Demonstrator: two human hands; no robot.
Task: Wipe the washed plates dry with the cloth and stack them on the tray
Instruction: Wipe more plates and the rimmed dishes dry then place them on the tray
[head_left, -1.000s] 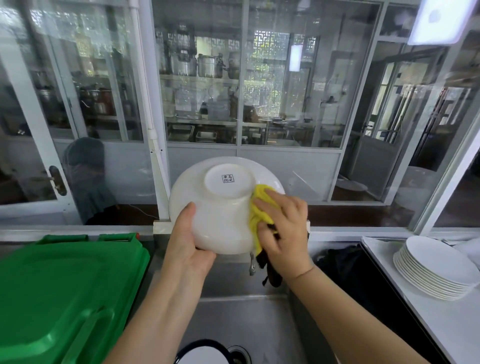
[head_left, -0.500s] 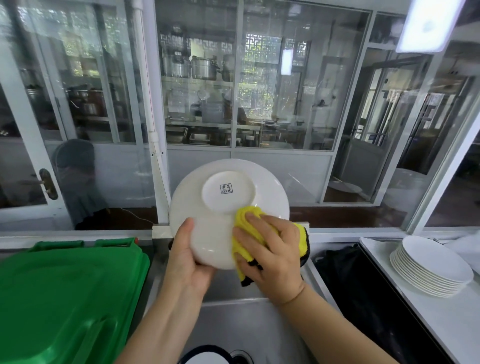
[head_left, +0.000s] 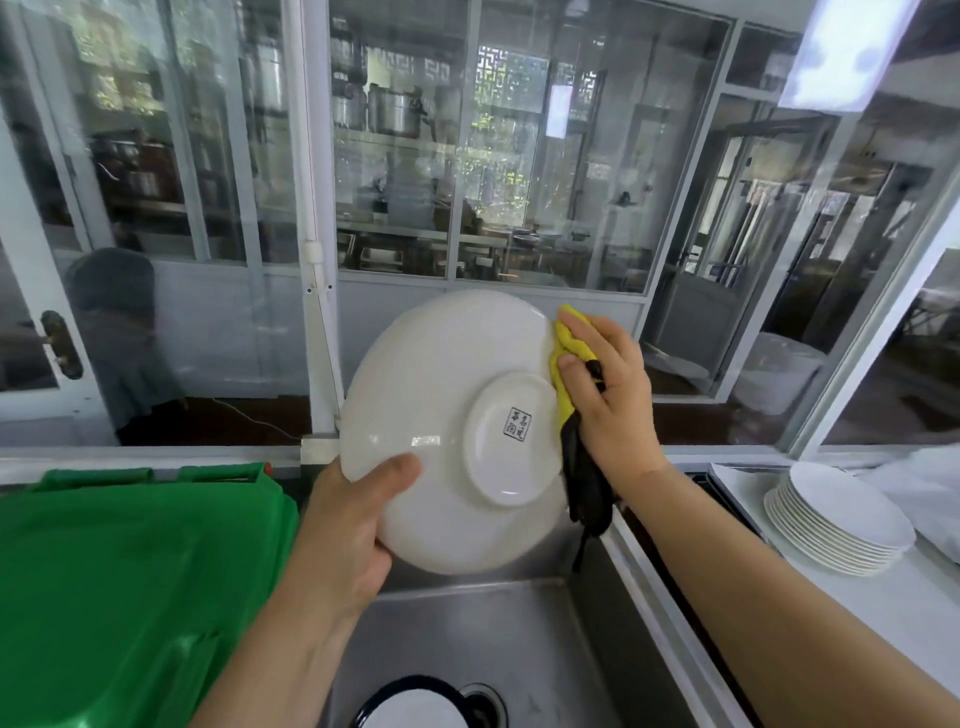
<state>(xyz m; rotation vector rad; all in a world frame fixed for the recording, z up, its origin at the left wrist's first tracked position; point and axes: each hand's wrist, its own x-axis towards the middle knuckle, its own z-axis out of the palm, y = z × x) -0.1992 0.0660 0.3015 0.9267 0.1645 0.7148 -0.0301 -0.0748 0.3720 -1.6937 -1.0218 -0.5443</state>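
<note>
Plate (head_left: 441, 415) is held up over the sink (head_left: 467, 639), underside toward the camera, tilted, foot ring and maker's stamp showing. Left hand (head_left: 353, 525) grips its lower-left rim, thumb on the back. Right hand (head_left: 605, 395) has fingers curled round the cloth (head_left: 569, 358), yellow with a dark part hanging down, pressing it on the plate's right edge. So the wipe is on the rim, back face; front face not visible, can't tell if it's dry.

Key relation: stack of plates (head_left: 841, 525) sits on the white surface to the right, well apart from the held plate, on the right hand's side. Can't confirm that surface is the tray. My read: plate travels rightward, left hand crosses or hands off.

Green bin lid (head_left: 130, 571) left. Glass partition (head_left: 519, 182) behind the sink.
</note>
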